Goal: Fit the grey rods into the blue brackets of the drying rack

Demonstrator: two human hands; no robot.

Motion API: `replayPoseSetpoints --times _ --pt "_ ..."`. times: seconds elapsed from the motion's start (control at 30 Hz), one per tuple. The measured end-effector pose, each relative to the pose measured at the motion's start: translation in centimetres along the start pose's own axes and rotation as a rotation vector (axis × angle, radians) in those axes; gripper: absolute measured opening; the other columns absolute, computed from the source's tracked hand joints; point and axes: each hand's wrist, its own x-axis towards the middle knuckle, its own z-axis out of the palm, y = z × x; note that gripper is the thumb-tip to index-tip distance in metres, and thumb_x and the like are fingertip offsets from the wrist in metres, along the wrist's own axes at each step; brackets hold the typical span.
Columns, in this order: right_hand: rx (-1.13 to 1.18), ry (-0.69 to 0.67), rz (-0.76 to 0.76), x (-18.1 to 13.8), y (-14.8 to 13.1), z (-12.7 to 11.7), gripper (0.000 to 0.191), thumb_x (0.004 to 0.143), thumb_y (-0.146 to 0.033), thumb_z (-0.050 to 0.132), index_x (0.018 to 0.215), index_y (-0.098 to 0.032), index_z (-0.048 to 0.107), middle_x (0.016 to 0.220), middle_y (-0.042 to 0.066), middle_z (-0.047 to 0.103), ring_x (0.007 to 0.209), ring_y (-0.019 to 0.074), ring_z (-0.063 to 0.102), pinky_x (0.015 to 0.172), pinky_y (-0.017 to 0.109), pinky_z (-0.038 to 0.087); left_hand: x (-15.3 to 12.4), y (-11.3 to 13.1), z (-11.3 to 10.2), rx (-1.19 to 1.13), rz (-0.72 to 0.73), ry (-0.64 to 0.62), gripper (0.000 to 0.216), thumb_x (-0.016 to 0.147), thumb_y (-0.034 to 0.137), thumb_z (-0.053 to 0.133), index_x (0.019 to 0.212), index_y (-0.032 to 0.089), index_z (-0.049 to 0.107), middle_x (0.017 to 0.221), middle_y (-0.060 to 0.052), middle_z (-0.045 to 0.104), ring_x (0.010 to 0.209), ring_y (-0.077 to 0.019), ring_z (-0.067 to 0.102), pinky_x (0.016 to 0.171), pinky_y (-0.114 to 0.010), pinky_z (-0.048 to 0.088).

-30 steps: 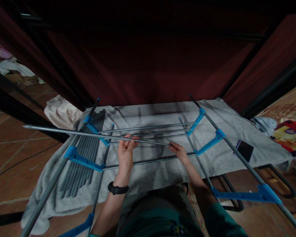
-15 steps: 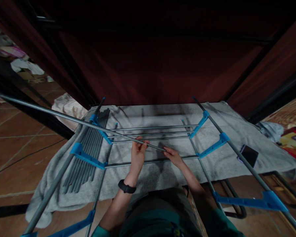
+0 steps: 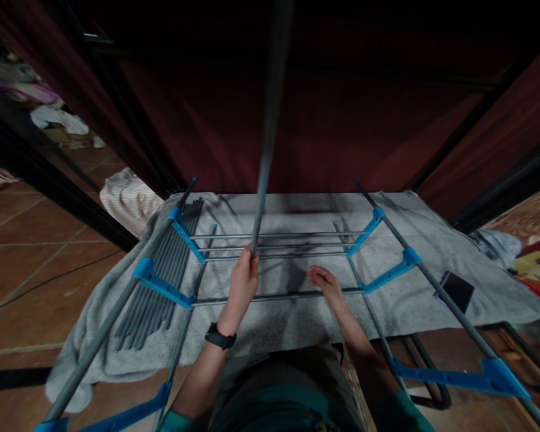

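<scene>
My left hand (image 3: 243,279) is closed round the lower end of a long grey metal tube (image 3: 266,150), which stands up steeply and leaves the top of the view. Apart from it, my right hand (image 3: 326,282) hovers with fingers slightly bent and apart, nothing in it, above a crossbar (image 3: 292,296). Both hands are inside a rack frame of grey poles with blue plastic brackets (image 3: 164,287) on the left and a matching bracket (image 3: 389,273) on the right. Several crossbars (image 3: 297,235) span the two sides.
Several loose grey tubes (image 3: 162,282) lie side by side at the left on a grey blanket (image 3: 103,354). A dark phone (image 3: 455,290) rests at the right. Dark red fabric (image 3: 342,132) hangs behind, and a tiled floor (image 3: 36,264) shows at the left.
The tube has swung from slanting out to the left to nearly upright. My right hand has let go of its end and moved slightly right; my left hand still holds it.
</scene>
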Motion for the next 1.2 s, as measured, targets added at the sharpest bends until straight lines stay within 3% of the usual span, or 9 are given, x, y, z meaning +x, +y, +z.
replayPoseSetpoints --times 0.2,0.6,0.87,1.03,1.2 --pt "0.034 0.067 -0.018 -0.1 0.0 -0.5 0.042 0.065 -0.053 0.082 0.097 -0.026 0.077 0.09 0.006 0.078 0.077 0.0207 0.068 0.073 0.036 0.056 -0.3 -1.0 -0.3 0.222 0.102 -0.034 0.035 0.099 0.016 0.041 0.126 0.02 0.063 0.113 -0.012 0.07 0.108 -0.0262 0.066 0.095 -0.042 0.054" --pt "0.089 0.09 -0.005 0.0 -0.6 -0.4 0.04 0.061 -0.045 0.082 0.095 -0.025 0.076 0.091 0.005 0.078 0.074 0.0188 0.066 0.07 0.033 0.054 -2.4 -4.5 -0.9 0.649 0.078 -0.179 0.056 0.087 0.0 0.038 0.131 0.019 0.067 0.108 -0.011 0.071 0.104 -0.0287 0.063 0.095 -0.042 0.048" --pt "0.259 0.176 0.038 -0.4 -1.8 -0.9 0.035 0.06 -0.033 0.082 0.094 -0.026 0.073 0.096 0.003 0.078 0.088 0.0219 0.07 0.081 0.036 0.057 -3.7 -6.0 -0.7 0.8 0.08 -0.302 0.057 0.085 -0.001 0.04 0.131 0.019 0.067 0.105 -0.011 0.072 0.102 -0.0284 0.062 0.095 -0.042 0.043" --pt "0.436 0.177 0.038 -0.7 -2.2 -1.8 0.03 0.059 -0.029 0.08 0.087 -0.027 0.07 0.089 0.001 0.076 0.093 0.0238 0.072 0.087 0.04 0.059 -3.9 -6.2 -0.5 0.824 0.095 -0.337 0.055 0.084 -0.001 0.041 0.128 0.018 0.069 0.108 -0.012 0.073 0.105 -0.0295 0.062 0.097 -0.043 0.042" --pt "0.477 0.223 0.008 -0.4 -1.7 -2.4 0.029 0.064 -0.036 0.082 0.086 -0.027 0.066 0.085 0.0 0.074 0.09 0.0221 0.073 0.087 0.039 0.061 -4.0 -6.4 -0.5 0.838 0.112 -0.357 0.056 0.083 0.0 0.041 0.129 0.017 0.069 0.11 -0.012 0.073 0.106 -0.03 0.062 0.098 -0.044 0.043"
